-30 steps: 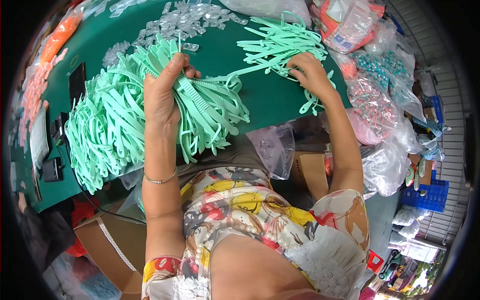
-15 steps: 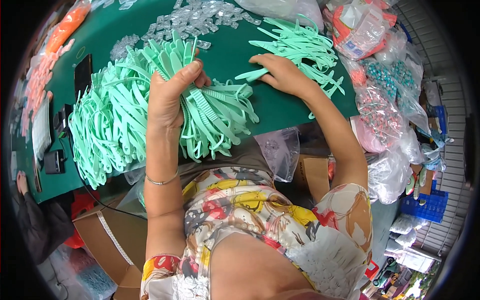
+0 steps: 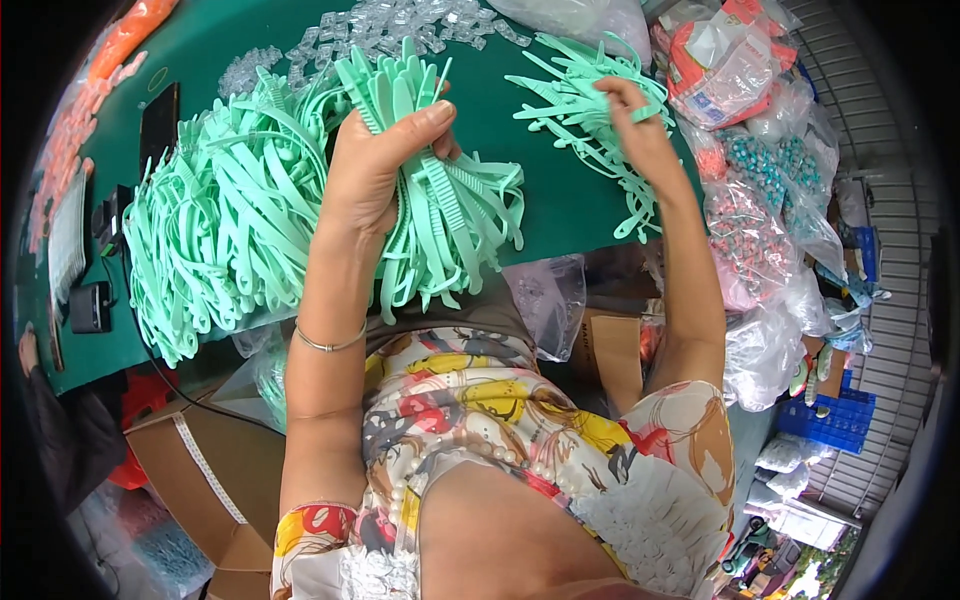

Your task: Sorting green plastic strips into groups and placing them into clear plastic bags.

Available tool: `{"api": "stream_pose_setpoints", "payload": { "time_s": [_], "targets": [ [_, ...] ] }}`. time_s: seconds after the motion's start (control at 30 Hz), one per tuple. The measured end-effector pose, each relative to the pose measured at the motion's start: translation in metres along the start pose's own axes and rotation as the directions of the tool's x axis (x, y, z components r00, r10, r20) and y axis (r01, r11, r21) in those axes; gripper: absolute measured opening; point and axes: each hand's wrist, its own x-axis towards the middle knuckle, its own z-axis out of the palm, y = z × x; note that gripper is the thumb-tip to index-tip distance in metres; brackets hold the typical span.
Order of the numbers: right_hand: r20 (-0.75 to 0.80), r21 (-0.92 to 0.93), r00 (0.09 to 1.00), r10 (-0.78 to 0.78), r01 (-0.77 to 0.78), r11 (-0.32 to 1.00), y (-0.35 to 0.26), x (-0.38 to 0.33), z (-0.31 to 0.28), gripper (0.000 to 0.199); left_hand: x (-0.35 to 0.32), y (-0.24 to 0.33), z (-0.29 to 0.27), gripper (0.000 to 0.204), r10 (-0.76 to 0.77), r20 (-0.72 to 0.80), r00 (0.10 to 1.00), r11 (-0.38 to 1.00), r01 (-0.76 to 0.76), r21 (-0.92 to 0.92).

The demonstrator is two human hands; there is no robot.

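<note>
My left hand [image 3: 375, 165] is clenched around a thick bunch of mint-green plastic straps [image 3: 445, 215] that hang over the front edge of the green table [image 3: 560, 215]. A large heap of the same green straps [image 3: 215, 235] lies to its left. My right hand [image 3: 640, 125] pinches one strap in a smaller loose pile of green straps [image 3: 585, 115] at the right of the table.
Small clear plastic pieces [image 3: 380, 25] lie at the table's far side. Orange pieces [image 3: 70, 140] and black devices [image 3: 95, 305] sit at the left. Bags of beads and parts [image 3: 760, 215] crowd the right. A cardboard box [image 3: 200, 470] stands below left.
My right hand has moved right, back into the smaller pile, and closed on a strap. My left hand keeps its bunch and now looks nearer and higher.
</note>
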Motion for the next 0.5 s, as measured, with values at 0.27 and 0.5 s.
{"api": "stream_pose_setpoints", "payload": {
  "time_s": [0.27,0.5],
  "targets": [
    [0.138,0.253,0.954,0.267,-0.294,0.922,0.018,0.000,-0.025,0.023,0.005,-0.011,0.005,0.033,-0.046,0.019,0.999,0.998,0.046,-0.038],
    [0.146,-0.436,0.989,0.039,0.029,0.900,0.055,0.014,-0.004,0.030,0.007,-0.013,0.007,0.034,-0.051,0.021,0.998,0.998,0.052,-0.038]
  ]
}}
